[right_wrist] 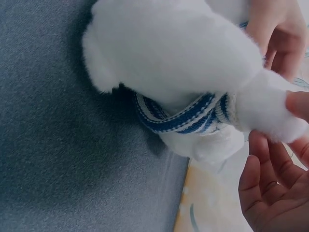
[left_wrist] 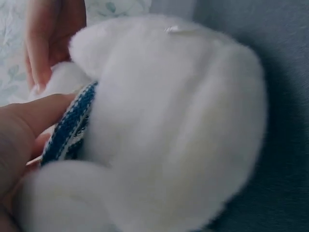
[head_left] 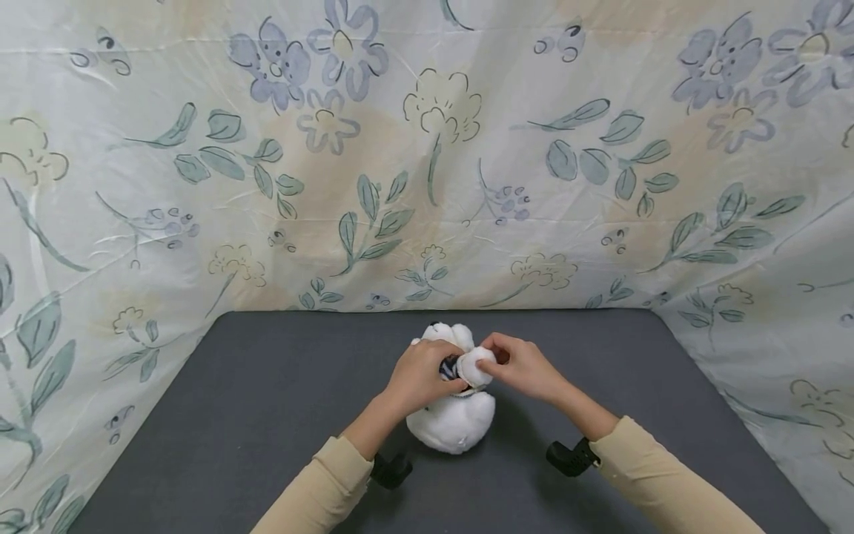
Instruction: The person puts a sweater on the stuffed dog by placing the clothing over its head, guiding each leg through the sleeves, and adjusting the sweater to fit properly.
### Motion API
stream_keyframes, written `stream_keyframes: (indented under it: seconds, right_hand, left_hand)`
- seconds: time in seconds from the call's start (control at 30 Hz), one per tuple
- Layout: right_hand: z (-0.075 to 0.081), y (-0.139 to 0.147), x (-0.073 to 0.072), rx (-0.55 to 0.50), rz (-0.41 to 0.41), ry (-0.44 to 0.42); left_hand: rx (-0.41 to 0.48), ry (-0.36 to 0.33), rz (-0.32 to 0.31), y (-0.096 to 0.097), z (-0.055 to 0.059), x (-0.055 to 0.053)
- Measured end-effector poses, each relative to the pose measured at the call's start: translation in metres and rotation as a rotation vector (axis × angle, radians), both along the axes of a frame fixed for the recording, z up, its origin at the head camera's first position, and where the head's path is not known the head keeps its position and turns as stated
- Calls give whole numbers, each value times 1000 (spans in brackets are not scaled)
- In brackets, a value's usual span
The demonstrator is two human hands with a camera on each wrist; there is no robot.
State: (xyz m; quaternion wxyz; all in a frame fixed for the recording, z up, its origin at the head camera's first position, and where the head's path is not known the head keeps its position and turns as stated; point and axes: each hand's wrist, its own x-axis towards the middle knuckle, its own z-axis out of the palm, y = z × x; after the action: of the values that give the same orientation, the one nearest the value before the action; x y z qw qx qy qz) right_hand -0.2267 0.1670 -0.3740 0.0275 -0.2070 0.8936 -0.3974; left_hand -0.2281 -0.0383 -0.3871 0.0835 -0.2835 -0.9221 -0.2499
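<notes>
A white plush toy (head_left: pixel 451 423) lies on the dark table, wearing a blue-and-white striped knitted sweater (right_wrist: pixel 181 118). My left hand (head_left: pixel 420 374) is at the toy's middle and pinches the sweater's knitted edge (left_wrist: pixel 72 121) between thumb and fingers. On the other side, my right hand (head_left: pixel 523 363) holds the toy's stubby white paw (right_wrist: pixel 268 104), which sticks out through the knitted cuff (right_wrist: pixel 229 108). The right thumb and fingertips grip the paw from opposite sides. Part of the sweater is hidden behind the left hand and the paw.
The dark grey table (head_left: pixel 267 415) spreads around the toy. A floral cloth (head_left: pixel 427 185) hangs behind its far edge and along the sides. Black wrist cameras (head_left: pixel 570 457) sit under both forearms, next to the beige sleeves (head_left: pixel 660 467).
</notes>
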Motion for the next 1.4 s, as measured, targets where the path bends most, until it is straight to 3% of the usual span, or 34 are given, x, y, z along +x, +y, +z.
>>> stream_keyframes:
  seconds: [0.27,0.57,0.73,0.87,1.1,1.4]
  right_hand:
    - [-1,5,2,6,-39,-1]
    - [-3,11,3,-5,-67,-20]
    - [-5,12,4,-6,-77,-20]
    - [-8,12,3,-17,-81,-11]
    - [-11,14,5,-20,-88,11]
    - [-33,16,9,-35,-110,41]
  left_hand:
    - [130,39,99,-17,-8,21]
    - [168,-26,175,-33,-18,36]
    - [208,-54,211,-36,-24,39]
    - [281,-7,217,-35,-26,37]
    - [339,69,209,-32,-16,33]
    - [269,236,170,-21,6,28]
